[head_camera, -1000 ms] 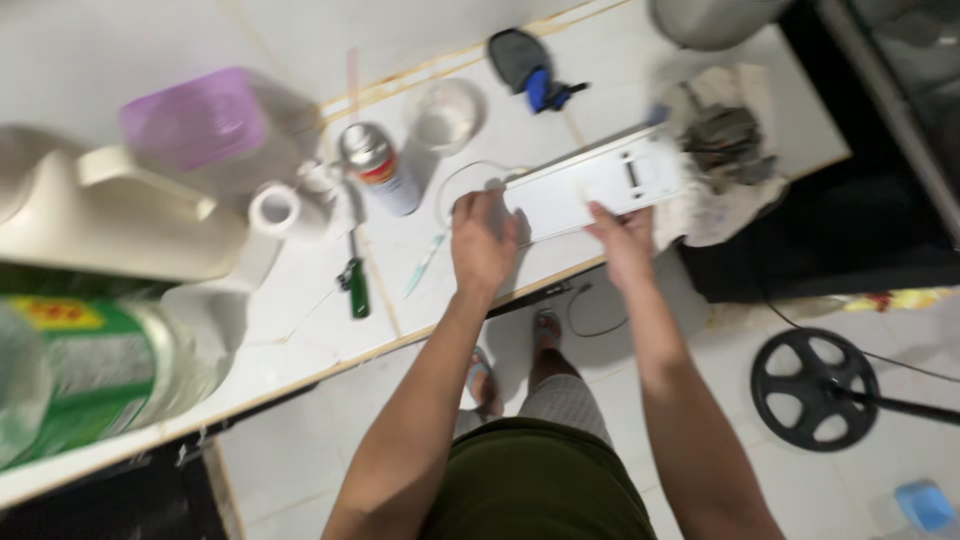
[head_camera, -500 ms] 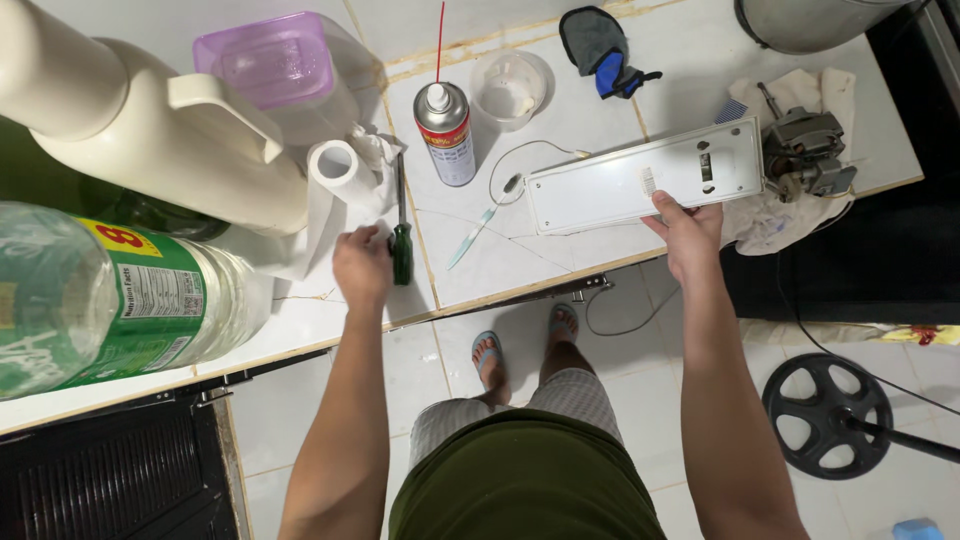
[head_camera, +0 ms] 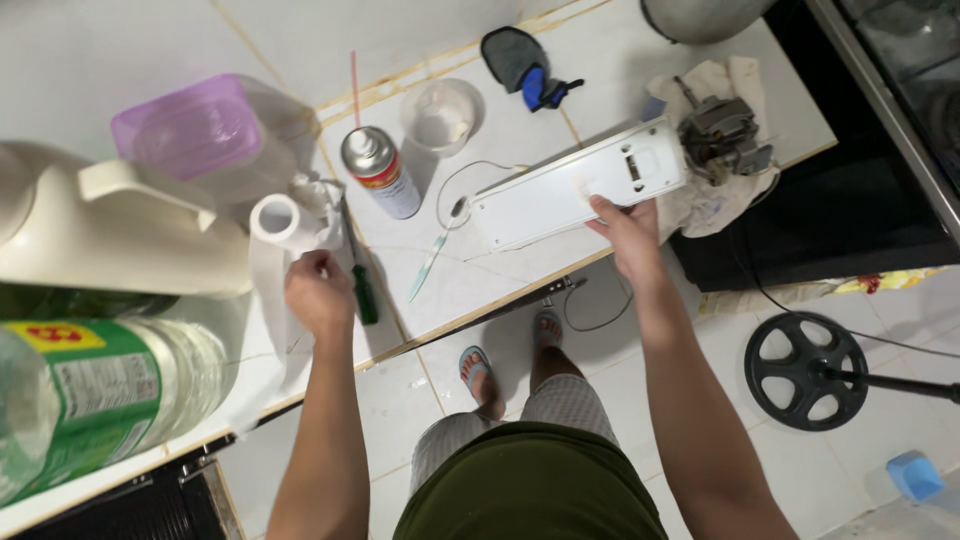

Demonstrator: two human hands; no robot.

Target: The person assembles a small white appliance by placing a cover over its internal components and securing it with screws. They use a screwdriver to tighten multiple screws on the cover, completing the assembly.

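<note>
**A:** Containers on the tiled counter [head_camera: 480, 270]?

**B:** A clear plastic cup [head_camera: 441, 115] stands near the back edge, looking empty. A lilac tub [head_camera: 190, 130] sits at the far left corner, its contents unclear. A cream jug [head_camera: 110, 235] lies close to the camera, and a clear bottle with a green label [head_camera: 95, 395] holds pale liquid. A spray can [head_camera: 380, 170] with a red straw stands between tub and cup.

**A:** And the hands?

**B:** The left hand [head_camera: 320, 292] is curled over a sheet of the paper roll [head_camera: 280, 225], pinching it, just beside a green-handled screwdriver [head_camera: 358, 275]. The right hand [head_camera: 628, 228] presses on the near edge of a long white panel [head_camera: 575, 185], fingers bent over it; the panel lies flat across the counter, one end touching a rag that carries a small motor [head_camera: 722, 135].

**A:** What differs from half a second ago?

**B:** The left hand has shifted from the screwdriver's handle toward the paper. The right hand stays at the panel, now nearer its middle
</note>
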